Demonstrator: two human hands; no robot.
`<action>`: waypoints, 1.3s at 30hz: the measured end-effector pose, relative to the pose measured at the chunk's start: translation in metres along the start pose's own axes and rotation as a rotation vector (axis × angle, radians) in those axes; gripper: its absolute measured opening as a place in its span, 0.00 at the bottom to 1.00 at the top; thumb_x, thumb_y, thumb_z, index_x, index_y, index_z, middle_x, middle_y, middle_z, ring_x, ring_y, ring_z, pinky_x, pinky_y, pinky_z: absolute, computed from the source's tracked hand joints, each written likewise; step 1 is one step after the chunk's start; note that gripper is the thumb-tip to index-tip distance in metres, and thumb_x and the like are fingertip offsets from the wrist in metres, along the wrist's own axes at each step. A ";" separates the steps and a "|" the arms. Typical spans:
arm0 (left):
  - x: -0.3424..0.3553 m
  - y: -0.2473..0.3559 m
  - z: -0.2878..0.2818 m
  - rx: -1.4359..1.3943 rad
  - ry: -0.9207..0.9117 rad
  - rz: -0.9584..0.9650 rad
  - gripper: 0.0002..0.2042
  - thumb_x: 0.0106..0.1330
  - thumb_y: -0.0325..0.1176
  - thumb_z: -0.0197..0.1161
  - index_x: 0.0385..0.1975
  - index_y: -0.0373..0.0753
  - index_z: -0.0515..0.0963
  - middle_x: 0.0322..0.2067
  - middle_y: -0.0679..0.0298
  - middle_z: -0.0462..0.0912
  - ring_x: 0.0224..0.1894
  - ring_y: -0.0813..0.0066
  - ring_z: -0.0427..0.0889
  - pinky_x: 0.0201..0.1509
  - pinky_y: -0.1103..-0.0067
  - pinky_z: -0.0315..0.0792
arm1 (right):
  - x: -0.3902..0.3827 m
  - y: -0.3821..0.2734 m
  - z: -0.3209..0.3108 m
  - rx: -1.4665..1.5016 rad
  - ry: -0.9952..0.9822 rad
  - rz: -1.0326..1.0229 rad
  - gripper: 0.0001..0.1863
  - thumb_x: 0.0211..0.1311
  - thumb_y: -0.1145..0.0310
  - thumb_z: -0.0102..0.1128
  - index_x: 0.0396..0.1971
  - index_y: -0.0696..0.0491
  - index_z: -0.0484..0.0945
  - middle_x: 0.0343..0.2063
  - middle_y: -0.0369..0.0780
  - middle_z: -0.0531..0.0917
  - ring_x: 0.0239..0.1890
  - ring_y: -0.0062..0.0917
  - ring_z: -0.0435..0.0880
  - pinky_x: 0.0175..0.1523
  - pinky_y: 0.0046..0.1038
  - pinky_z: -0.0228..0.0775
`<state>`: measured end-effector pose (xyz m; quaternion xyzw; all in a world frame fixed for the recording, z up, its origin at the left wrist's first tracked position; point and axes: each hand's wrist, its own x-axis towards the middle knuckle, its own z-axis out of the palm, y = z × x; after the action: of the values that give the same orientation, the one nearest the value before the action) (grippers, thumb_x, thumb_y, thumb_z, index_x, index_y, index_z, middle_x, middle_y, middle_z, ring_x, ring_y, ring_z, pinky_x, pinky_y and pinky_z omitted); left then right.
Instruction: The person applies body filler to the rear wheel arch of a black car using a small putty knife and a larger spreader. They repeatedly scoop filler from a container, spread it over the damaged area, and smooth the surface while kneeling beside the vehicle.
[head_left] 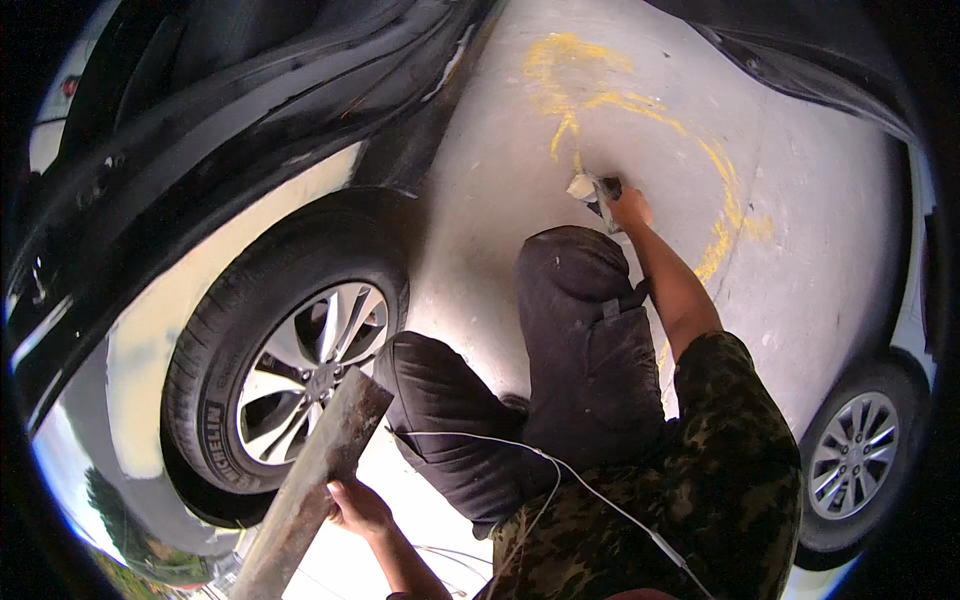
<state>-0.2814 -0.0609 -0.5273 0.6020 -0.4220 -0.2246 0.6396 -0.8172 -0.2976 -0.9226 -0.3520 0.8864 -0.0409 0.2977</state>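
My left hand [358, 508] grips the edge of a long, flat, stained grey board [312, 490], which tilts upward beside the car wheel [318, 375]. My right hand [630, 208] is stretched out low over the floor, beyond my right knee. Its fingers close round a small dark-and-grey tool [606, 190], and a cream-coloured piece or lump [580, 187] shows at the tool's far end. The tool's exact kind is too small to make out. Cream-coloured material covers the body panel [240, 235] around the wheel arch, to my left.
The dark car's body [250, 110] stands close on my left. Yellow marks [725, 180] run across the grey floor [480, 200]. Another vehicle's wheel [855, 455] is at the right. A white cable [560, 462] crosses my lap, over my dark trousers [590, 350].
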 end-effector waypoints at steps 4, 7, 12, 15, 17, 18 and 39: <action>-0.005 -0.002 0.001 -0.144 -0.050 -0.023 0.22 0.73 0.31 0.63 0.64 0.35 0.71 0.63 0.51 0.77 0.61 0.54 0.81 0.66 0.55 0.75 | 0.028 0.032 0.013 0.235 0.083 -0.332 0.19 0.66 0.55 0.62 0.42 0.58 0.83 0.42 0.51 0.87 0.45 0.49 0.86 0.50 0.47 0.75; -0.012 -0.003 0.000 -0.272 -0.004 -0.106 0.25 0.70 0.31 0.67 0.65 0.35 0.70 0.60 0.55 0.79 0.62 0.59 0.79 0.72 0.56 0.68 | 0.035 0.051 -0.009 0.348 0.197 -0.392 0.20 0.67 0.55 0.64 0.40 0.61 0.82 0.34 0.53 0.85 0.39 0.42 0.84 0.45 0.42 0.74; -0.015 0.001 -0.001 -0.369 -0.033 -0.141 0.19 0.71 0.28 0.66 0.61 0.42 0.77 0.59 0.64 0.81 0.63 0.64 0.78 0.73 0.58 0.66 | -0.001 0.016 -0.108 0.865 0.069 -0.471 0.19 0.75 0.64 0.62 0.56 0.62 0.78 0.43 0.38 0.86 0.43 0.18 0.82 0.51 0.23 0.73; -0.015 0.004 -0.004 -0.388 -0.025 -0.153 0.19 0.70 0.27 0.66 0.61 0.42 0.76 0.59 0.64 0.81 0.63 0.64 0.78 0.72 0.58 0.66 | -0.065 -0.052 -0.155 1.031 0.017 -0.684 0.15 0.75 0.63 0.62 0.49 0.59 0.81 0.36 0.32 0.85 0.35 0.13 0.79 0.42 0.20 0.72; -0.017 0.005 -0.007 -0.421 0.023 -0.199 0.20 0.68 0.26 0.67 0.59 0.40 0.76 0.56 0.63 0.81 0.60 0.66 0.78 0.69 0.62 0.68 | -0.116 -0.098 -0.182 1.004 -0.076 -0.580 0.13 0.76 0.63 0.62 0.46 0.58 0.83 0.34 0.30 0.84 0.34 0.13 0.79 0.41 0.20 0.71; -0.018 0.006 -0.009 -0.467 0.087 -0.246 0.20 0.66 0.24 0.69 0.57 0.37 0.76 0.53 0.62 0.82 0.57 0.68 0.79 0.67 0.67 0.68 | -0.146 -0.122 -0.179 1.164 -0.184 -0.718 0.12 0.76 0.62 0.61 0.43 0.56 0.84 0.35 0.29 0.84 0.36 0.12 0.78 0.43 0.20 0.70; -0.015 0.004 -0.067 -0.728 -0.325 -0.239 0.16 0.67 0.32 0.71 0.53 0.37 0.81 0.50 0.60 0.87 0.52 0.66 0.86 0.62 0.63 0.75 | -0.351 -0.279 -0.111 0.131 -1.444 -1.147 0.17 0.72 0.63 0.65 0.49 0.62 0.79 0.39 0.34 0.83 0.42 0.14 0.76 0.48 0.24 0.71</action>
<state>-0.2366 -0.0093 -0.5218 0.3379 -0.3373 -0.5240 0.7053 -0.5104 -0.2941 -0.5780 -0.6597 0.1716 -0.0026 0.7317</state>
